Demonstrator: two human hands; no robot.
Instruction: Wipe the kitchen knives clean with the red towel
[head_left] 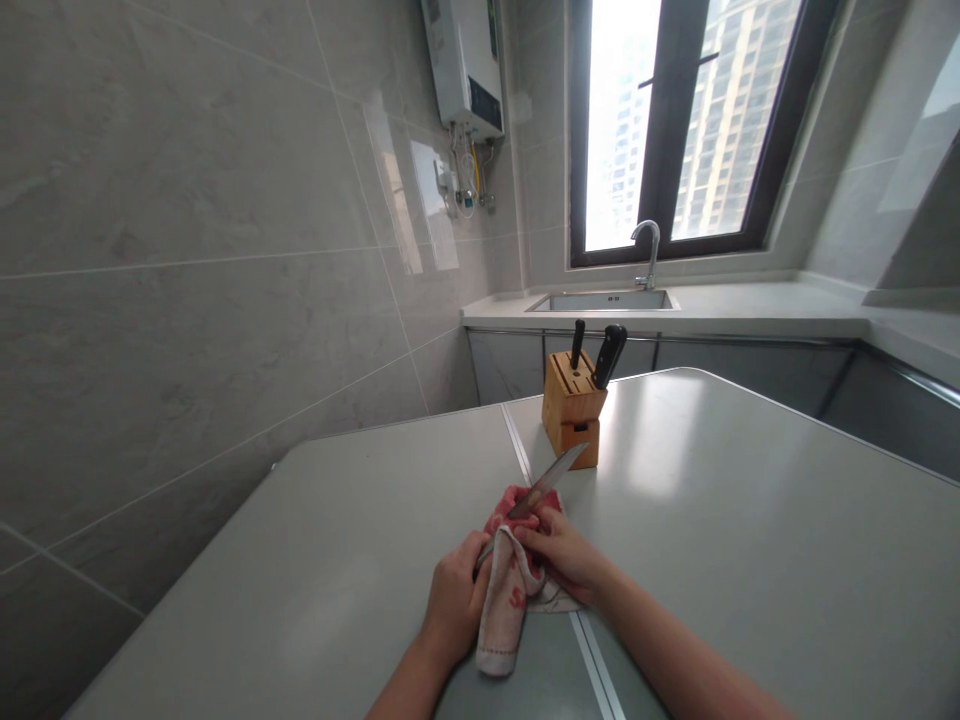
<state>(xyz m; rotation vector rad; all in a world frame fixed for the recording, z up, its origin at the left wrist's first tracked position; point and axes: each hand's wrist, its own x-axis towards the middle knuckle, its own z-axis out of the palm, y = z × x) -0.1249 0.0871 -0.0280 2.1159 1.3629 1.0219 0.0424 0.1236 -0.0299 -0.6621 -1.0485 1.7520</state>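
A kitchen knife [551, 480] points up and to the right, its blade bare beyond a red and white towel [504, 620]. My left hand [456, 590] is wrapped round the knife's handle end, which is mostly hidden by fingers and cloth. With fingers pinched, my right hand [566, 553] grips the towel folded about the lower blade. One end of the cloth hangs down between my hands. Just beyond the knife tip stands a wooden knife block [571, 410] with two black-handled tools in it.
Under my hands is a pale table [360, 540] with a seam across it. Behind it runs a white counter [750, 300] with a sink [600, 301] and a faucet [652, 250]. A tiled wall rises at the left, holding a water heater [461, 60].
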